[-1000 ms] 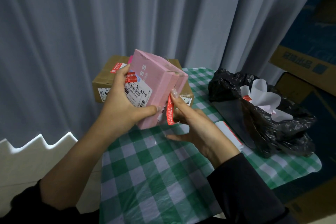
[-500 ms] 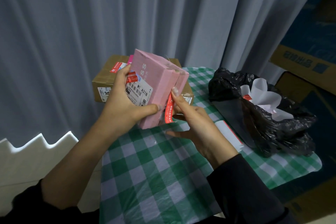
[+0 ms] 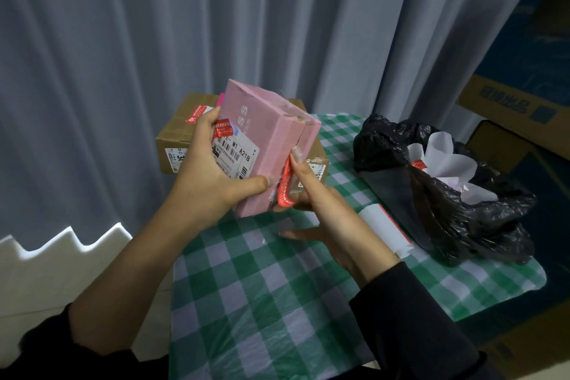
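The left grip (image 3: 212,182) is wrapped round the pink box (image 3: 271,145), thumb pressed on the near edge and fingers curled over the far side by the label (image 3: 237,157). It holds the box tilted in the air above the left part of the table (image 3: 246,287), just in front of the brown box (image 3: 182,133). The right grip (image 3: 324,210) pinches the red tape (image 3: 285,185) where it curls off the box's right seam. Its forefinger lies up along the strip, the thumb sits under the loose end, and the other fingers are spread below. The work looks like peeling the seal to open the box, and it seems only partly done, since the upper part of the strip looks stuck at the seam. The main risk I see is the tape tearing short if it is pulled sideways or too fast, which would leave a stub that is hard to catch. A hard tug could also rip the pink card along the seam, or twist the box out of the left grip, which holds it only by its edges. If the box slips, it would likely drop onto the table or knock the brown box. The freed tape is sticky and may cling to the fingers rather than go into the black bag (image 3: 462,216) at the right, where white paper (image 3: 447,160) already lies.
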